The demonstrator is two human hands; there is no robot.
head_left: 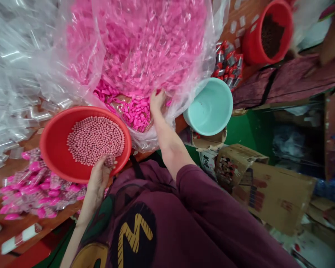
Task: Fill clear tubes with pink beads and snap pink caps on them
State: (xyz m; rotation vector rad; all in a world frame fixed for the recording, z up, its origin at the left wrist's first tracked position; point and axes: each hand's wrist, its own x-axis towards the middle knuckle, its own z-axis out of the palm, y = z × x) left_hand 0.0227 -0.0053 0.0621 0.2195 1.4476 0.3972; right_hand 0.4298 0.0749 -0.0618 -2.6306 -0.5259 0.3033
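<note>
My left hand [99,174] is at the near right rim of a red basin [56,149], its fingers closed around a small clear container of pink beads [109,160]. Many loose pink beads [93,137] lie in the basin. My right hand [157,100] reaches to the mouth of a large clear plastic bag [181,106], among bright pink plastic caps [136,111]. Its fingers are curled in, and what they hold, if anything, is hidden. More pink pieces fill the bag behind it.
Filled containers with pink caps [41,186] are heaped at left, below clear empty containers [13,74] in plastic. A pale turquoise bucket [210,108] stands right of the bag. Beyond are red-capped containers [229,63], a red bucket [251,41] and another person's sleeve [296,80]. Cardboard boxes [276,190] sit lower right.
</note>
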